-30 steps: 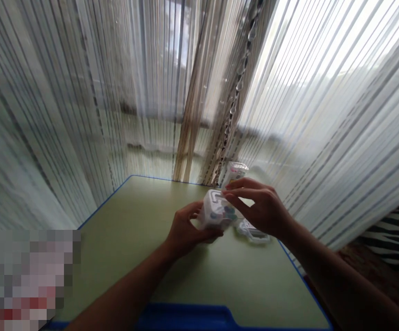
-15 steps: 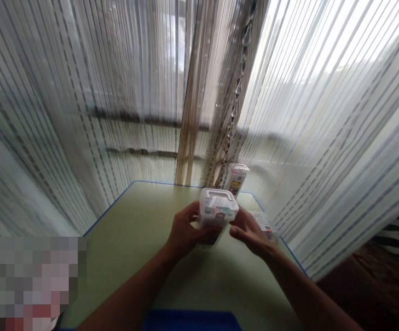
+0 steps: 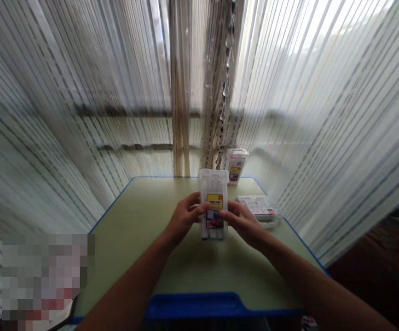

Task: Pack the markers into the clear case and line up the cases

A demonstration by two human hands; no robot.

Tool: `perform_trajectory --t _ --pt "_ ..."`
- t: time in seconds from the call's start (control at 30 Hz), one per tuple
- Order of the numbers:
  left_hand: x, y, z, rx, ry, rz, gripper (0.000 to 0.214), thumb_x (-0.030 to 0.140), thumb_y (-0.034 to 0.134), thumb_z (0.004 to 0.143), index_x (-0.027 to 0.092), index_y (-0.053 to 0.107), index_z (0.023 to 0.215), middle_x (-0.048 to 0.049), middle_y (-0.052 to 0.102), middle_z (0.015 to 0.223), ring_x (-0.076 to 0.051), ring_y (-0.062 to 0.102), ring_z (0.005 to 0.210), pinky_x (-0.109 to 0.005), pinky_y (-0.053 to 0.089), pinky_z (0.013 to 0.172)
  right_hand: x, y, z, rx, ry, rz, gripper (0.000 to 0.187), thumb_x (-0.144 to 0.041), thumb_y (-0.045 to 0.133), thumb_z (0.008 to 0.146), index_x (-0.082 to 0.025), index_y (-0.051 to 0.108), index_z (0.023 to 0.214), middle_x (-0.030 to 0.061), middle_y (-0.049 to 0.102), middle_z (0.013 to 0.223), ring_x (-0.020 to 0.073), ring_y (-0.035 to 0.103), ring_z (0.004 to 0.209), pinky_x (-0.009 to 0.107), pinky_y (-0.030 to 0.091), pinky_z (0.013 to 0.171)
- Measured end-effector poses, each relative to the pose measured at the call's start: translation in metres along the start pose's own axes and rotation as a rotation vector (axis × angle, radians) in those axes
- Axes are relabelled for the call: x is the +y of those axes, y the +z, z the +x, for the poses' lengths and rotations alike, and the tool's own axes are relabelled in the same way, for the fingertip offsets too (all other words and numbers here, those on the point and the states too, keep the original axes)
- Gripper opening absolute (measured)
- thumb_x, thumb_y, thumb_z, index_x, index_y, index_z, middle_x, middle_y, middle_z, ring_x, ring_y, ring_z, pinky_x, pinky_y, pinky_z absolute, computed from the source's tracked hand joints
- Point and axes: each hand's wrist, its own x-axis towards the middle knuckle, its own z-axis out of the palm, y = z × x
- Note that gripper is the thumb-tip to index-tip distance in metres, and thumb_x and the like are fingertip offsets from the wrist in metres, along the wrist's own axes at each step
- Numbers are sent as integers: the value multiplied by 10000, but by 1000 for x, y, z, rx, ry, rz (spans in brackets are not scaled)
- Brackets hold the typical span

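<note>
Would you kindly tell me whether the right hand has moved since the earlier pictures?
Yes. Judged against the table's far edge, the right hand has moved lower in view and now touches the held box.

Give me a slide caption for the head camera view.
Left hand and right hand hold a labelled plastic case over a green table, another case standing farther back.

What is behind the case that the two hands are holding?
Behind the held case and to its right, a similar case stands near the far edge of the table; string curtains hang beyond. The spot directly behind the held case is hidden.
</note>
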Motion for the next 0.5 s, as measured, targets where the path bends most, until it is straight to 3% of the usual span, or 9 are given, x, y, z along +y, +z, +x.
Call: perform_trajectory --t 0.2,0.37,0.5 --pt "-5 1 1 -23 -172 -38 497 501 681 810 189 650 1195 -122 710 1116 -228 717 840 -277 567 572 4 -4 4 109 85 56 383 -449 759 790 -144 746 1021 104 771 941 202 714 792 297 555 671" --pt "-2 5 5 67 -177 -152 496 497 694 798 137 674 1138 -138 731 1051 -239 721 804 -296 583 565 8 -8 8 121 75 175 417 -540 696 825 -155 744 977 75 762 857 140 662 628 250 526 583" --pt "7 10 8 132 -180 -230 477 507 667 818 124 688 1102 -143 724 1084 -232 714 779 -310 592 554 2 -8 10 100 53 217 384 -509 682 848 -158 736 991 66 755 864 128 638 604 243 528 573"
